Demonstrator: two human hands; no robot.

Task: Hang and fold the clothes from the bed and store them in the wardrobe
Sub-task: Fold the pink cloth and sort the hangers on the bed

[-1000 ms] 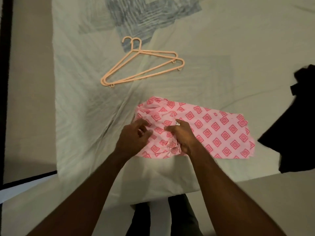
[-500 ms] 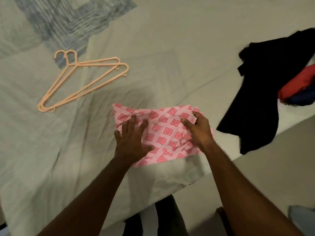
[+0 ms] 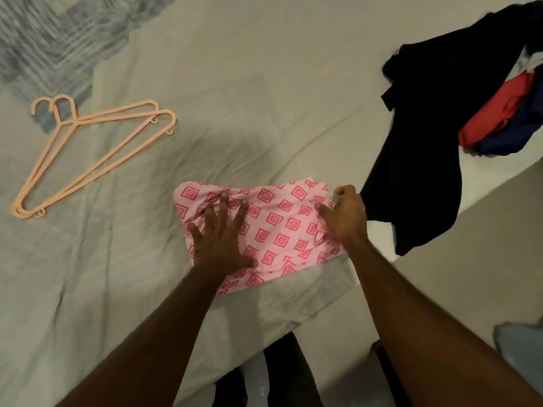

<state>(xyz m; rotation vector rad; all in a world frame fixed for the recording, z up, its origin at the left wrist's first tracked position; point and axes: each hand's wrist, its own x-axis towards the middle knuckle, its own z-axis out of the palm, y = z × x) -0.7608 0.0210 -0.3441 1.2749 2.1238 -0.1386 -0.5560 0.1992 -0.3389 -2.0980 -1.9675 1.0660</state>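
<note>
We see left hand spread flat, fingers straight, pressing folded pink diamond-print cotton garment near bed's front edge, likely to pin fold. Right hand grips garment's right edge, fingers curled, probably squaring that side. Two peach plastic hangers lie stacked well left on pale grey-green bed sheet, within reach for hanging. Black garment drapes over bed's right edge beside red and navy clothes, awaiting turn. No readable writing, labels.
</note>
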